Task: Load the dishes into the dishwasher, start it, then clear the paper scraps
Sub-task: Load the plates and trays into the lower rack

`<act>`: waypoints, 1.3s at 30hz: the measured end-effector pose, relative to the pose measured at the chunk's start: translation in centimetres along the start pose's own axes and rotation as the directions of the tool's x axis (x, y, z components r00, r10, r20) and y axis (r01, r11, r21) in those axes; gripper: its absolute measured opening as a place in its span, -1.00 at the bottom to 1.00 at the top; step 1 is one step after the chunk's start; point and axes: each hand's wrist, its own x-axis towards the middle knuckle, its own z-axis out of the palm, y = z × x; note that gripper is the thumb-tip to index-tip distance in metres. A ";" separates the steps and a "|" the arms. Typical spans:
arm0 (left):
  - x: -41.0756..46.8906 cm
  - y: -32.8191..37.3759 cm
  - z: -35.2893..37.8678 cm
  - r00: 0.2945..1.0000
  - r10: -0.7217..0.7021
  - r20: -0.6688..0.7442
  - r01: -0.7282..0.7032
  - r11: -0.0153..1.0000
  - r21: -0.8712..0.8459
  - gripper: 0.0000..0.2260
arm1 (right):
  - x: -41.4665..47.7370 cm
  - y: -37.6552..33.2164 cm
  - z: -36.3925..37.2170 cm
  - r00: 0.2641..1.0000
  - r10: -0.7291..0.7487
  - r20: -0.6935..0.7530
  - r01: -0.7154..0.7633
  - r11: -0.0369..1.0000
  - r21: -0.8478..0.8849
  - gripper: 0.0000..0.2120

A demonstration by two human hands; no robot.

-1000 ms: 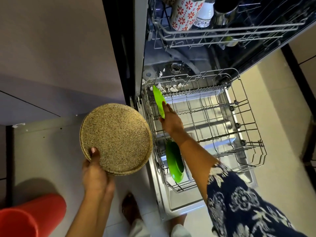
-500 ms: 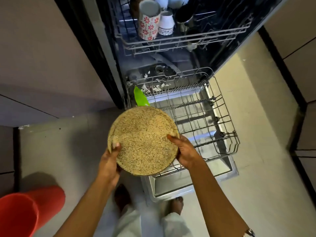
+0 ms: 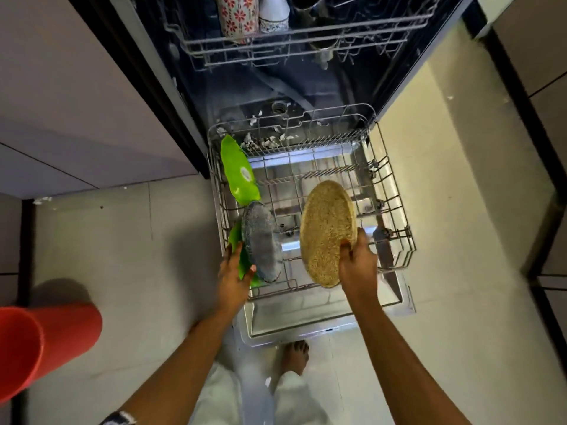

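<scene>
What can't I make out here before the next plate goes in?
All head view.
- Cups in the upper rack: cut off by the frame's top edge.
- Nearer green plate: mostly hidden by the grey plate and left hand.
- Tan plate in the right hand: whether it sits in the lower rack is hidden by the plate itself.
- White scraps: too small to identify.

Both forearms bare, reaching forward and down. Left hand (image 3: 234, 277): thumb against near rim of grey plate (image 3: 260, 243), fingers curled behind the green plate (image 3: 242, 262) beside it. Right hand (image 3: 357, 262): grips near rim of tan speckled plate (image 3: 326, 231), thumb on its face.
</scene>
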 end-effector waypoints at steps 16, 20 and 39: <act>1.8 -4.0 2.8 0.990 0.123 -0.067 -0.109 0.978 0.177 -0.29 | 0.1 0.1 6.4 0.983 -0.061 0.171 0.101 0.966 -0.237 -0.64; 2.1 -4.0 2.2 0.983 0.180 -0.020 -0.169 0.950 0.261 -0.24 | 0.3 -0.1 6.1 0.988 -0.060 0.143 0.094 0.966 -0.241 -0.65; 2.1 -4.0 1.6 0.994 0.096 0.046 -0.105 0.947 0.304 -0.23 | 3.7 -0.4 6.4 0.970 0.007 0.242 0.079 0.935 -0.344 -0.69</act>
